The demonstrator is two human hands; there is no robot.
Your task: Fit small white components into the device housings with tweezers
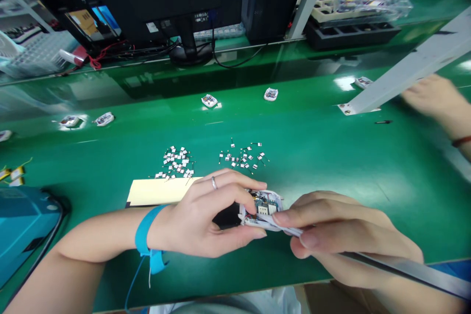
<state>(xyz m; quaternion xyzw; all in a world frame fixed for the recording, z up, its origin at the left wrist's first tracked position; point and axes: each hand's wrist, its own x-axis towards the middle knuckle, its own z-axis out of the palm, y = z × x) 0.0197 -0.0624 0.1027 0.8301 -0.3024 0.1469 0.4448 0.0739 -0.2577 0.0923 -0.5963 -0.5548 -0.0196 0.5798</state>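
Note:
A small white electronic housing (277,196) with an exposed circuit board (262,210) is held in my left hand (198,216), my fingers curled round its left side. A blue wrist strap (143,230) circles my left wrist. My right hand (342,235) pinches what look like long metal tweezers (405,266), whose tip end reaches over the near edge of the housing. Fingers partly cover the tip and the board. Just beyond my hands, two loose clusters of small white parts with short black leads, a left cluster (178,159) and a right cluster (243,157), lie on the green mat.
A yellow pad (158,192) lies beside my left wrist. Several similar housings (209,101) sit along the green bench (312,147). A blue machine (29,230) stands at left, a slanted white post (408,64) at right. Another person's hand (430,95) is beyond the post.

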